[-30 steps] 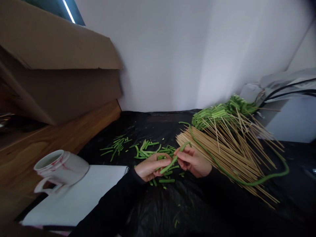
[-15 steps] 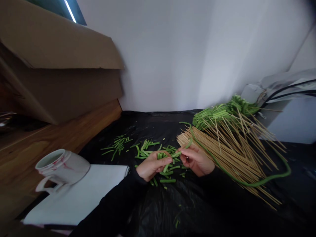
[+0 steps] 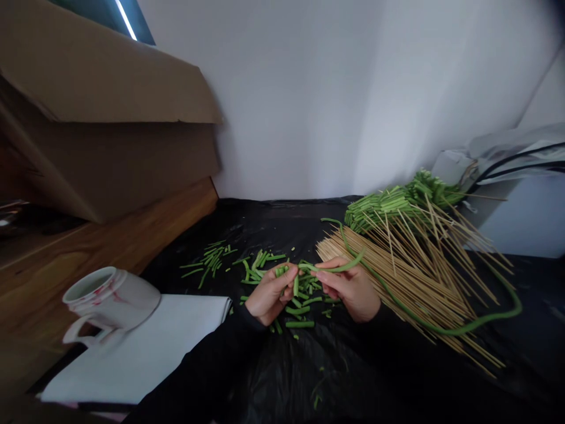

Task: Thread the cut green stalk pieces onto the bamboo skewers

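Note:
My left hand (image 3: 270, 293) is closed around several short green stem pieces (image 3: 281, 271) near the middle of the view. Just to its right, my right hand (image 3: 351, 290) pinches a longer green stem (image 3: 346, 266), whose near end reaches the fingertips of my left hand. Cut green pieces (image 3: 300, 324) lie scattered below and behind both hands on black plastic sheeting. Beside my right hand is a spread of thin wooden skewers (image 3: 397, 265), with a long curved green stem (image 3: 468, 325) across them.
Bundled green stems (image 3: 388, 203) lie behind the skewers. On the left, a white mug (image 3: 119, 297) stands on folded white material (image 3: 145, 359). A cardboard box (image 3: 132, 153) is at the back left. A plastic bag (image 3: 521, 147) and cables are at the far right.
The stem in my right hand now extends rightward over the fingers, more of it showing. My hands have shifted slightly, and the left fingers are closer together around their pieces.

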`<state>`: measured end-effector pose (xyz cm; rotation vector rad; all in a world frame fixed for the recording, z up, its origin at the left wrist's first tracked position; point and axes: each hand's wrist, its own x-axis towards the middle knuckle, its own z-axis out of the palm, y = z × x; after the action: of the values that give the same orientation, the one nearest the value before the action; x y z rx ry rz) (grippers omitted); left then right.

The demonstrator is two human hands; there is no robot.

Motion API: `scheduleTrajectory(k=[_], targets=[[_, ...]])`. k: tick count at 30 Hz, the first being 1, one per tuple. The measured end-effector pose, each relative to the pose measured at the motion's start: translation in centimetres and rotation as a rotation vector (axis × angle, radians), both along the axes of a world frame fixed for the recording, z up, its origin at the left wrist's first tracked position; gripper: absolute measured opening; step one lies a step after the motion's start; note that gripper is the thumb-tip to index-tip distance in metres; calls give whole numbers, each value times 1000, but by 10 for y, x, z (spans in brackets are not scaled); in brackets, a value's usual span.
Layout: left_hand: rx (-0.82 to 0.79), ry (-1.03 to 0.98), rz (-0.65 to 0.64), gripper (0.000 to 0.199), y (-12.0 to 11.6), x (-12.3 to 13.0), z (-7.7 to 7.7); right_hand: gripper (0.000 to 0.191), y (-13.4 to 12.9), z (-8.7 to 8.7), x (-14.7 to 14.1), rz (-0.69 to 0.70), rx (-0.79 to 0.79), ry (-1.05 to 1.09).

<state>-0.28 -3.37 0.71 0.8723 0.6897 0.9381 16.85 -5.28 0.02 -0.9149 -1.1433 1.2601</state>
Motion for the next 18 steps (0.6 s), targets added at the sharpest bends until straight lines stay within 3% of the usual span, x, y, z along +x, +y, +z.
scheduleTrajectory(k=[11,16,18], targets=[[-97,-121,54,29,0,3,-2,16,-9,5,-11,-138,155,-173],[-143,-176,91,25,8,-3,3,12,-18,-8,-23,-22,320,-396],[-148,-218,80,23,10,-7,6,12,-20,-9,-25,-6,289,-391]])
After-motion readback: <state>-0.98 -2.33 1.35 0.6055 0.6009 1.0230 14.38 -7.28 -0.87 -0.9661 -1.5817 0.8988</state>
